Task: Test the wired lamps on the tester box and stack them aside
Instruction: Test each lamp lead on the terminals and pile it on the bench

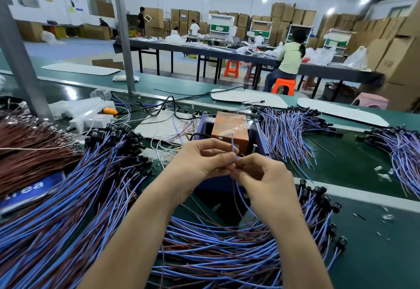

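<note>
Blue lead (232,144) of one wired lamp was pinched by the left hand (202,159) and right hand (263,175), just before the orange tester box (229,127); its ends probably needed separating, then firm contact.

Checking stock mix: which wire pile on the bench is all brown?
The brown pile at the far left edge, behind the blue bundles; the other bundles are mainly blue with brown mixed in.

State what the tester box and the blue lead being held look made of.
Tester box: orange casing, base material unclear, covered in glossy clear plastic film that wrinkles and glints. Blue lead: flexible wire in smooth, plastic-looking insulation; it curves freely.
</note>
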The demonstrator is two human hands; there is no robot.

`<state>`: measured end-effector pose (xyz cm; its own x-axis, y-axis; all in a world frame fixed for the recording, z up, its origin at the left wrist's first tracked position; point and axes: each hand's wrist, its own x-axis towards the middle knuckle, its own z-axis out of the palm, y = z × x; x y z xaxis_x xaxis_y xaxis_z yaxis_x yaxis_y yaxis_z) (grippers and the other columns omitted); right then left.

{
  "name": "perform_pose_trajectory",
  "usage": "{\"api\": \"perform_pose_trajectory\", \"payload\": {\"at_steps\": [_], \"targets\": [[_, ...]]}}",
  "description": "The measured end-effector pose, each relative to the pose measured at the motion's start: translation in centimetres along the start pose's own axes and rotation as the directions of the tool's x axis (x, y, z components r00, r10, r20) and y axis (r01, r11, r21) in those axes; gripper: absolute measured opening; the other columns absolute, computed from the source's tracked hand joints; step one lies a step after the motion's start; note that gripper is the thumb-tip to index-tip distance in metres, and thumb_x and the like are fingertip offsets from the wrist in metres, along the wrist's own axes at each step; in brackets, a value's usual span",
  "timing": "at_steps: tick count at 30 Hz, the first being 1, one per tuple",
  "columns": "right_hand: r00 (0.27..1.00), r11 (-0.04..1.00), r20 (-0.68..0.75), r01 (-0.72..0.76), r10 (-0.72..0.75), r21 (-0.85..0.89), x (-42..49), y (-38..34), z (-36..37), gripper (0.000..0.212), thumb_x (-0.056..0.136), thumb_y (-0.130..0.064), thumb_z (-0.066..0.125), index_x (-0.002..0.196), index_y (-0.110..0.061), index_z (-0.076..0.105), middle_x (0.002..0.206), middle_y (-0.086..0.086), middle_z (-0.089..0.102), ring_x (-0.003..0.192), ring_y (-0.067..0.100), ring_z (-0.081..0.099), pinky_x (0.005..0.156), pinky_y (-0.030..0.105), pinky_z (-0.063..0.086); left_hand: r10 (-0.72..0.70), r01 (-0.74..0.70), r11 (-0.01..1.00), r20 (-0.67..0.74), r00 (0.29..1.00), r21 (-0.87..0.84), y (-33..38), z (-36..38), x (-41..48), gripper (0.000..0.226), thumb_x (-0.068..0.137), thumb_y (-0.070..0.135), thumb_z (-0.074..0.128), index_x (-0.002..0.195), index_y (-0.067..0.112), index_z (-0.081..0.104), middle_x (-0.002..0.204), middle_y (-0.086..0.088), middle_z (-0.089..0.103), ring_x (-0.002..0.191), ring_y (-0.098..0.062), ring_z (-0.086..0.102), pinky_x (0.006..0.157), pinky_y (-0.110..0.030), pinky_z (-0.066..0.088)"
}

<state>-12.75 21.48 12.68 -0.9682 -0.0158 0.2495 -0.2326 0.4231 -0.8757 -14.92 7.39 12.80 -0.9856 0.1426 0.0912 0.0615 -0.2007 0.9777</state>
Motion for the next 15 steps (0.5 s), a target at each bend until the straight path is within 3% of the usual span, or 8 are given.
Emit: {"api": "perform_pose_trajectory", "payload": {"at_steps": [3, 8, 15], "targets": [[0.998, 1.0, -0.055, -0.021, 0.021, 0.005, 0.2, 0.3, -0.2, 0.022, 0.08, -0.008, 0.074, 0.072, -0.027, 0.067, 0.068, -0.008, 0.07, 0.063, 0.005, 0.065, 0.067, 0.034, 0.059, -0.017, 0.018, 0.999, -0.022, 1.0, 0.051, -0.4, 0.4, 0.2, 0.01, 0.082, 0.001, 0.066, 0.08, 0.011, 0.068, 0.064, 0.002, 0.068, 0.058, -0.006, 0.061, 0.06, -0.015, 0.054], [0.98, 0.992, -0.155, -0.121, 0.127, 0.044, 0.5, 1.3, -0.5, 0.027, 0.087, -0.003, 0.065, 0.07, -0.024, 0.062, 0.066, 0.0, 0.067, 0.051, 0.007, 0.065, 0.042, 0.021, 0.052, -0.062, 0.071, 0.994, -0.108, 0.992, 0.082, -1.2, -0.2, 0.6, 0.008, 0.091, 0.008, 0.06, 0.085, 0.013, 0.064, 0.07, -0.001, 0.073, 0.053, -0.004, 0.061, 0.054, -0.017, 0.053], [0.952, 0.954, -0.07, -0.3, 0.298, -0.018, 0.8, 2.8, -1.4, 0.018, 0.09, 0.0, 0.06, 0.077, -0.013, 0.061, 0.072, 0.013, 0.067, 0.042, 0.016, 0.064, 0.037, 0.019, 0.045, -0.115, 0.146, 0.983, -0.242, 0.963, 0.113, -2.8, -1.0, 1.4, 0.015, 0.09, 0.004, 0.061, 0.078, 0.007, 0.068, 0.059, 0.0, 0.07, 0.047, -0.003, 0.059, 0.052, -0.016, 0.053]]}}
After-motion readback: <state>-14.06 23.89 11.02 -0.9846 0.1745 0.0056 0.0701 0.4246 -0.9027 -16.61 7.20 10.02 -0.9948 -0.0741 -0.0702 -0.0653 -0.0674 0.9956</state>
